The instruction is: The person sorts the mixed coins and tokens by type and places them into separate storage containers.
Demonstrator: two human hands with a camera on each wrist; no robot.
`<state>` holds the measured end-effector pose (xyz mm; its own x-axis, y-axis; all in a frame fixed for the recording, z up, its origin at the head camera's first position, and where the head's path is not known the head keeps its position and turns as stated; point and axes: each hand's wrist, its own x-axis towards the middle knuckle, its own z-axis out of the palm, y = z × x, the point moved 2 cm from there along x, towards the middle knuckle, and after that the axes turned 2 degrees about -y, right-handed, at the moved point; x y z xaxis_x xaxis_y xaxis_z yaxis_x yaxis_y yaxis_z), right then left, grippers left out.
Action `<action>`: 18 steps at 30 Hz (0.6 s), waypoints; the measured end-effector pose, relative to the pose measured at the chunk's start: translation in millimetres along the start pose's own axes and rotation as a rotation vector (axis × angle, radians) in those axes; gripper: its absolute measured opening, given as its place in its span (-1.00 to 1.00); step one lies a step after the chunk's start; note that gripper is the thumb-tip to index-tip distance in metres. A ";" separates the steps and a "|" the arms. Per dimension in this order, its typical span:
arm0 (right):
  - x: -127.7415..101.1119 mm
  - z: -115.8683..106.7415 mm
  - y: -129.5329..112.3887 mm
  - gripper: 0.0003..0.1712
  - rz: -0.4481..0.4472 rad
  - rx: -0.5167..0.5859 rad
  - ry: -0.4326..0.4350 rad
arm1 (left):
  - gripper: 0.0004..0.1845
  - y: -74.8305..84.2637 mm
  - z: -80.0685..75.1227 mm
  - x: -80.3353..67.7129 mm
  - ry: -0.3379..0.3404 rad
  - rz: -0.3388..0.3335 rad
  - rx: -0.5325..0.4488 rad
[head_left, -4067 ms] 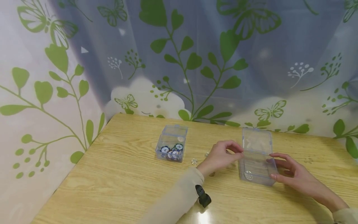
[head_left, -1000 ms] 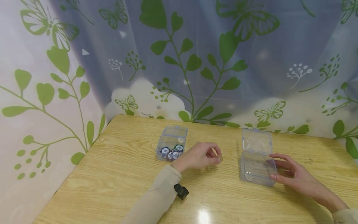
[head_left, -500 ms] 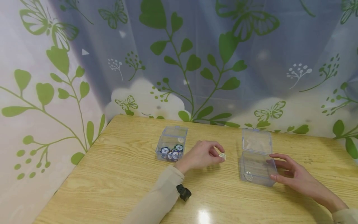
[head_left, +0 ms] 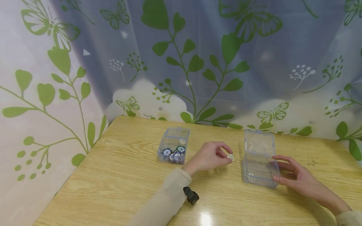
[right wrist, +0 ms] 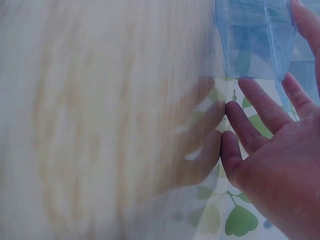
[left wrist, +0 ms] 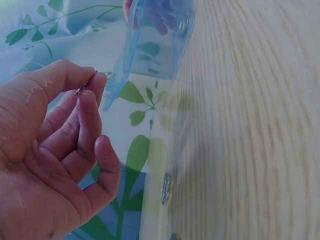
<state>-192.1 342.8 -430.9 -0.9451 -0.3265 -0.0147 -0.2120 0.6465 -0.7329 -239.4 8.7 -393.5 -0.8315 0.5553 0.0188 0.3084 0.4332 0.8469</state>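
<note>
**Colours and patterns on view**

A pale yellow wood-grain table (head_left: 118,175) is seen. Green leaves and butterflies are printed on the white-and-bluish curtain (head_left: 181,62). Blue-and-white discs are held in the clear box (head_left: 173,144) at 9 o'clock; beige sleeves are worn.

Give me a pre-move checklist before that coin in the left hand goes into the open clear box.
1. Coin gripped: ok, pinched between thumb and fingertips of the left hand.
2. Lid of the open clear box raised: ok, it stands up at the back.
3. Box steadied: ok, the right hand rests against its right side with straight fingers.
4. Path from coin to box free: ok, only bare table lies between.
5. Room inside the box: ok, just one coin shows in it.
6. Loose coins left on the table: cannot tell in the head view; the left wrist view shows two by the table edge.
</note>
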 end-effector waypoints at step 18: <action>-0.3 0.4 0.2 -0.24 -0.003 0.016 0.001 | -0.82 9.5 26.6 16.5 0.021 -0.015 -0.236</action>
<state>-191.7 342.7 -431.3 -0.9447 -0.3278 -0.0118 -0.2107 0.6340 -0.7440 -237.9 40.8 -399.3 -0.8451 0.5344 0.0146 0.1820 0.2620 0.9478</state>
